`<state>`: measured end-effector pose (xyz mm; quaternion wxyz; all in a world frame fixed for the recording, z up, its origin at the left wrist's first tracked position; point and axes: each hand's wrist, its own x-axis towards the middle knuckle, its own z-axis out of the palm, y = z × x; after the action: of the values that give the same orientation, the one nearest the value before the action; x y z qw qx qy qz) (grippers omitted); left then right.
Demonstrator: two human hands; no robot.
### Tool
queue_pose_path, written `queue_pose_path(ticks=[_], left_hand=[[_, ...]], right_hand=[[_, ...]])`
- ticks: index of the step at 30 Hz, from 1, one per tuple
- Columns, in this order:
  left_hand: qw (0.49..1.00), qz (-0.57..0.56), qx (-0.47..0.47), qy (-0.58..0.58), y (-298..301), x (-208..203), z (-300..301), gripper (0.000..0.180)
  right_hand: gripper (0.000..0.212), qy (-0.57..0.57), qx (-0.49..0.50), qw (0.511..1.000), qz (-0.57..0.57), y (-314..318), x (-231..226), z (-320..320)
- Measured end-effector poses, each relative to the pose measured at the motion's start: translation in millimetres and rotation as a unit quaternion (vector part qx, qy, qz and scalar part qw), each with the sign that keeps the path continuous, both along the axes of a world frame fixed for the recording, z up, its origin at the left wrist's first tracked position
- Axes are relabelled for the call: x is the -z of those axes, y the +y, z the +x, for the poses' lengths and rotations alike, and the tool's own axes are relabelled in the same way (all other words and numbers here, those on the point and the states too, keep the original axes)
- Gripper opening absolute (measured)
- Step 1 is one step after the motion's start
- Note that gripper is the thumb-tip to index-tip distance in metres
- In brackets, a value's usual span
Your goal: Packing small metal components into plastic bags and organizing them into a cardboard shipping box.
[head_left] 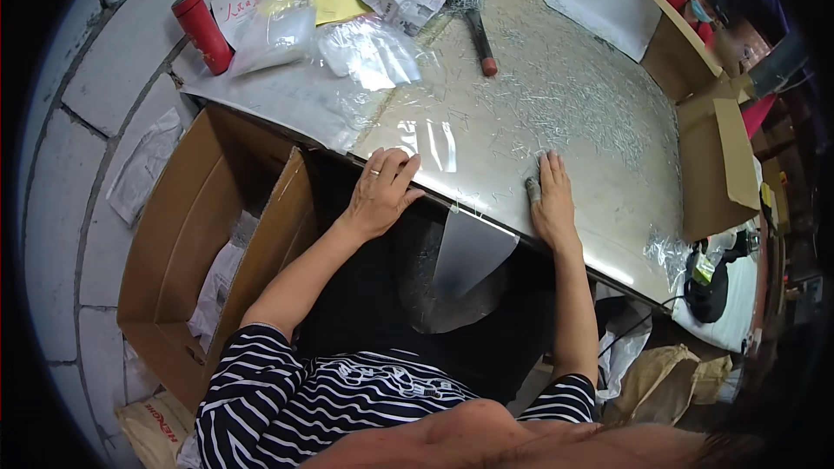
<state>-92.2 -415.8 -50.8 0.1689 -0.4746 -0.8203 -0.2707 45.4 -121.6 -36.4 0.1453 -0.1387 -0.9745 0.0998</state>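
Your pale, glossy work surface [599, 208] is strewn with small loose silver metal pins [565, 108]. Your flat, empty left hand [379, 194] rests at its near edge and your right hand [551, 200], a taped finger extended, presses beside them. A careless sweep could push pins off that edge past the clear plastic bag [465, 252] hanging there, or prick you.

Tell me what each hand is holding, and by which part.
Nothing is gripped. The left hand lies flat on the table's near edge; the right hand rests palm-down among small metal pins.

thin silvery pins [565, 113] strewn loose across the table top, clear plastic bag [469, 247] hanging open off its near edge — shiny
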Motion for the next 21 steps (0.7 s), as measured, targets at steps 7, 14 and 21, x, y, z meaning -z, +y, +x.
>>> queue_pose_path(ticks=[7, 14, 21], left_hand=[[0.961, 0.268, 0.061, -0.036, 10, 13, -6, 0.008], [0.903, 0.161, 0.257, -0.303, 15, -18, 68, 0.006], [0.785, 0.078, 0.239, -0.565, -18, 13, 104, 0.008]], right_hand=[[0.039, 0.072, -0.009, 0.993, -0.096, -58, -46, 34], [0.042, 0.137, -0.068, 0.877, -0.456, -135, -31, 67], [0.049, 0.087, -0.079, 0.832, -0.543, -155, 20, 109]])
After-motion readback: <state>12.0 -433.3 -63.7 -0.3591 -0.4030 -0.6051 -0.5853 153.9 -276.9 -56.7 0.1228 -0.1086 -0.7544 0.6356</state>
